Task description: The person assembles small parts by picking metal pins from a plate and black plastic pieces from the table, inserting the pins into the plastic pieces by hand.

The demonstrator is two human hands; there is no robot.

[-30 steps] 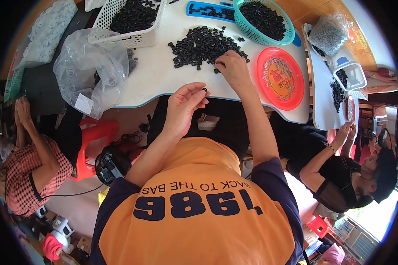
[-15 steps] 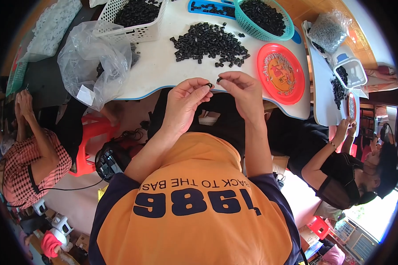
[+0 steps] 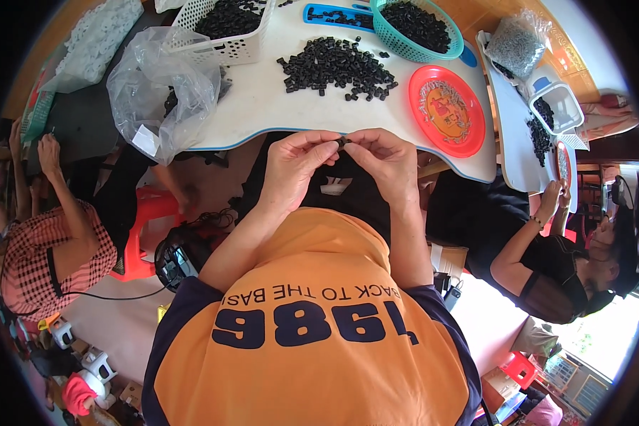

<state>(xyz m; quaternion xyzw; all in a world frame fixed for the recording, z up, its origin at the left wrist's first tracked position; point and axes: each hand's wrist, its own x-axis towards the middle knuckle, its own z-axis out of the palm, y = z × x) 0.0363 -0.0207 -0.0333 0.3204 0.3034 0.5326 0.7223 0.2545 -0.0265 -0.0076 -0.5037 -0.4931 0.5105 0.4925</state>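
My left hand (image 3: 298,165) and my right hand (image 3: 385,165) meet in front of my chest, just off the table's near edge. Each is closed in a pinch, thumb against fingers. Between the fingertips sits a small black plastic part (image 3: 342,141), mostly covered, with both hands on it. I cannot make out whether it is one piece or two pressed together. Beyond my hands a loose pile of small black cylindrical parts (image 3: 337,67) lies on the white table (image 3: 263,106). A red plate (image 3: 475,142) with many tiny silvery pieces is to the right.
A white perforated basket (image 3: 240,50) and a teal basket (image 3: 405,44) hold more black parts, with a blue tray (image 3: 339,15) between. A clear plastic bag (image 3: 156,92) hangs over the table's left edge. Co-workers sit on both sides; a red stool (image 3: 145,220) stands left.
My hands, apart half a second ago with a small black piece in each, have come together at the fingertips. They are slightly lower. The view has shifted slightly.
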